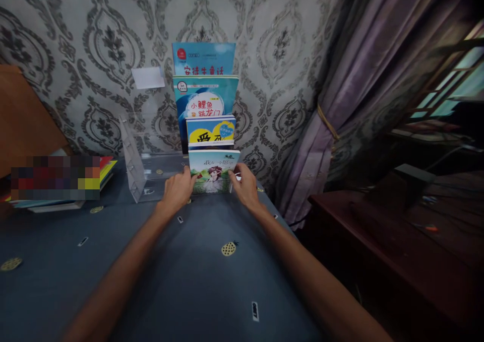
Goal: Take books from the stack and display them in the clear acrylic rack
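A picture book [212, 173] with a girl on its cover stands upright at the front of a clear tiered book stand [133, 160]. My left hand [178, 187] grips its left edge, and my right hand [245, 185] holds the right edge; both thumbs lie on the front cover. Behind it rise a yellow-and-blue book [212, 129], a teal book [206, 92] with a white oval, and a light-blue book [204, 57] with red lettering at the top. The fingers behind the front book are hidden.
On the left lies a pile of books [108, 173], partly blurred out, beside a brown panel [26, 115]. A blue patterned tablecloth [181, 281] covers the table. To the right are a tied curtain [313, 130] and a dark red table [363, 231].
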Available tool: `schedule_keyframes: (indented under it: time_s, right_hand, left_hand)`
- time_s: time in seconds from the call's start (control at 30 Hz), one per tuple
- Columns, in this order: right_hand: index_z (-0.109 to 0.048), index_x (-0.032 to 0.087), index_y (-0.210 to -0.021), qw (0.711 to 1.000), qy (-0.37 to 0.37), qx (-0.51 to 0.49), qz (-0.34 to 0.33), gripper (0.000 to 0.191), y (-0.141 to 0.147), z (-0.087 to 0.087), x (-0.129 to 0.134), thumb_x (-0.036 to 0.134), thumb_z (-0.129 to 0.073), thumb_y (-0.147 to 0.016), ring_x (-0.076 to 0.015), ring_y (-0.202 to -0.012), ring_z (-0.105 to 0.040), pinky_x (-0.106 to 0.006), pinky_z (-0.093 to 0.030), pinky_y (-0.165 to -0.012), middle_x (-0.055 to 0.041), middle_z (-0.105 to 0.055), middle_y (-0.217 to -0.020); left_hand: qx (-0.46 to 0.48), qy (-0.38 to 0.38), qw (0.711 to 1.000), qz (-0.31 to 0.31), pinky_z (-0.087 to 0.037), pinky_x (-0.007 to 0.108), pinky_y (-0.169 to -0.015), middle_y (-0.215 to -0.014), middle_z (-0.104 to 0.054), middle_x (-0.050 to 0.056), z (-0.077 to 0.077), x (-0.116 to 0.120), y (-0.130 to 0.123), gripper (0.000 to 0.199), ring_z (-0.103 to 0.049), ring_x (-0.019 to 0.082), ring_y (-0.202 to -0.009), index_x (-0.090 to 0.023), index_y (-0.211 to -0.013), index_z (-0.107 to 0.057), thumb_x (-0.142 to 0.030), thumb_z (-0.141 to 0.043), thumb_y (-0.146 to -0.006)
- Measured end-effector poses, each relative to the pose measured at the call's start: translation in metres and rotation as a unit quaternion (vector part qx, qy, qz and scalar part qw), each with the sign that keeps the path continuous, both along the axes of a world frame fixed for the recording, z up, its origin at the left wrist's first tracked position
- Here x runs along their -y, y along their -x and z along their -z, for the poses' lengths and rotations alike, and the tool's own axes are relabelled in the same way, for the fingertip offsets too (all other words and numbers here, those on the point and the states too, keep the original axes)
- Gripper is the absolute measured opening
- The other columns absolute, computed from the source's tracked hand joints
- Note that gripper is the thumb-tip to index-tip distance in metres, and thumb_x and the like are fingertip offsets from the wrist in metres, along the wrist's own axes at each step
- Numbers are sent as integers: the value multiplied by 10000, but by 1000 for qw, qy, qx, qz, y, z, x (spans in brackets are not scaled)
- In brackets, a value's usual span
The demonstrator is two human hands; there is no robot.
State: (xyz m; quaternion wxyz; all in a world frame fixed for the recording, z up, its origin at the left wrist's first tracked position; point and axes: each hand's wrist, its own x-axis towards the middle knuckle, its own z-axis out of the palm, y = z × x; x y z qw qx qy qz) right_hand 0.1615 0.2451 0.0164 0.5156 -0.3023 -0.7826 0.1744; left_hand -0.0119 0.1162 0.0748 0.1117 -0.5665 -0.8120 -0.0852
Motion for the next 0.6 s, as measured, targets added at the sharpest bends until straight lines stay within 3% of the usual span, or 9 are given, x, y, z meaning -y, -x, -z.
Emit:
schedule_keyframes:
  time_s: [0.2, 0.4, 0.6]
  right_hand:
    - [-571, 189, -1109, 999, 8, -27, 20, 272, 3, -4, 2, 342, -465, -911, -243, -884, -620, -374, -503, -765, -104, -670, -997]
    - [-658, 184, -968, 997, -15, 29, 67, 269, 6, -8, -2, 337, -443, -915, -244, -817, -592, -355, -476, -724, -96, -637, -892]
    - [-694, 179, -946, 998, 17, 20, 56, 290, 8, -8, -7, 330, -450, -907, -233, -800, -585, -322, -467, -682, -84, -625, -857]
  left_hand:
    - [28, 8, 999, -13, -525, 409, -781, -1025, -723, 201, -4, 1, -3, 357, -710, 350, -966, -126, -1198, -498, -401, -348, -1028]
    - [58, -2, 998, -15, -517, 383, -798, -1052, -723, 203, -4, -5, -2, 350, -704, 335, -999, -106, -1245, -463, -360, -358, -1027]
    - [73, -4, 997, -4, -509, 370, -777, -1044, -725, 198, -1, -11, 0, 311, -711, 327, -980, -107, -1218, -470, -309, -326, -1031]
